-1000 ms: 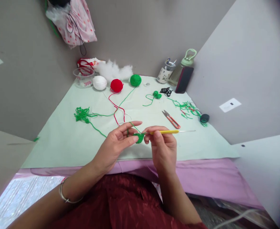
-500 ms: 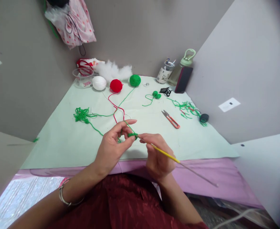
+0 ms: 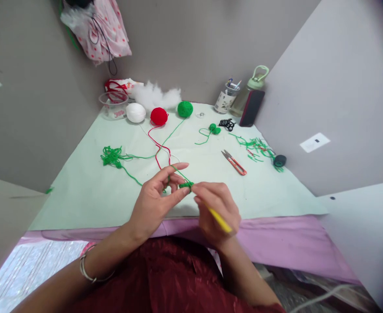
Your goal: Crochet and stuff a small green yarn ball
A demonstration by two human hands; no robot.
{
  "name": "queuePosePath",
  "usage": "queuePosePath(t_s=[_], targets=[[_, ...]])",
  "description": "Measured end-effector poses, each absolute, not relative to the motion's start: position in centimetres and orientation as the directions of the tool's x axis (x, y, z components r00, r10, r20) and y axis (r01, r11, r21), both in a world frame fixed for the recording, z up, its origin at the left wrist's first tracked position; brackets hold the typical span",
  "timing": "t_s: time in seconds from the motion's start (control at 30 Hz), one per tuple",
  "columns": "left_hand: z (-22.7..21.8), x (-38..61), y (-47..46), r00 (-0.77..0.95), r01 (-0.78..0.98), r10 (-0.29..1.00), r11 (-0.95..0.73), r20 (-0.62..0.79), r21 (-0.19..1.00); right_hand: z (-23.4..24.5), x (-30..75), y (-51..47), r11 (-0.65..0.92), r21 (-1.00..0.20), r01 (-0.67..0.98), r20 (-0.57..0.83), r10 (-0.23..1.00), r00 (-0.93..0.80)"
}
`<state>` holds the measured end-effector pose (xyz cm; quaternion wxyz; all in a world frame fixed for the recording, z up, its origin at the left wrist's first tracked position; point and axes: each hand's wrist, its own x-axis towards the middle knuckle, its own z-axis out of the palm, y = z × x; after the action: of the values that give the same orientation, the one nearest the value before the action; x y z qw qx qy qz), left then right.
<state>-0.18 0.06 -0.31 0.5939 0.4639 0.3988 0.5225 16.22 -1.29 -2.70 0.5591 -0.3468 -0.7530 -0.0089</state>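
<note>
Green crochet piece (image 3: 186, 185) is hanging left of the red snips (image 3: 233, 162). Left hand (image 3: 155, 198) fingers are pinching it, right hand (image 3: 215, 208) fingers are gripping the yellow hook (image 3: 220, 219). I'd be holding the strand (image 3: 178, 173) taut, strokes short.

No legible txt anywhere. Red print on the clear bowl (image 3: 113, 109), left of the red yarn ball (image 3: 159, 116), is too blurred to read; same w/ the dark marks on the pen cup (image 3: 223, 102), well right of the ball. The white sticker (image 3: 314, 142) on the wall, far right of the ball, shows only a small black mark, no readable chars.
</note>
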Motion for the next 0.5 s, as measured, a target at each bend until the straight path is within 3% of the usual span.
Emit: queuePosePath(t_s=[0.07, 0.1, 0.2, 0.27, 0.33, 0.4, 0.5], targets=[[-0.3, -0.2, 0.3, 0.252, -0.398, 0.963, 0.196, -0.099, 0.896, -2.9, 16.2, -1.4, 0.747, -0.291, 0.598, 0.864, 0.474, -0.170], [-0.3, -0.3, 0.4, 0.317, -0.447, 0.937, 0.286, -0.149, 0.847, -2.8, 16.1, -1.4, 0.748, -0.310, 0.587, 0.865, 0.478, -0.152], [-0.1, -0.8, 0.8, 0.399, -0.498, 0.891, 0.409, -0.217, 0.764, -2.5, 16.2, -1.1, 0.722, -0.586, 0.369, 0.786, 0.616, 0.043], [0.0, -1.0, 0.8, 0.352, -0.512, 0.916, 0.360, -0.192, 0.780, -2.1, 16.1, -0.7, 0.655, -0.744, 0.131, 0.668, 0.727, 0.157], [0.0, -1.0, 0.6, 0.313, -0.504, 0.939, 0.291, -0.141, 0.813, -1.8, 15.9, -0.3, 0.600, -0.800, -0.036, 0.587, 0.793, 0.166], [-0.2, -0.6, 0.4, 0.305, -0.486, 0.948, 0.236, -0.090, 0.841, -1.7, 15.7, -0.1, 0.580, -0.812, -0.062, 0.571, 0.812, 0.121], [-0.4, -0.1, 0.1, 0.263, -0.450, 0.963, 0.171, -0.053, 0.877, -1.9, 15.4, -0.4, 0.621, -0.780, 0.074, 0.626, 0.774, 0.097]])
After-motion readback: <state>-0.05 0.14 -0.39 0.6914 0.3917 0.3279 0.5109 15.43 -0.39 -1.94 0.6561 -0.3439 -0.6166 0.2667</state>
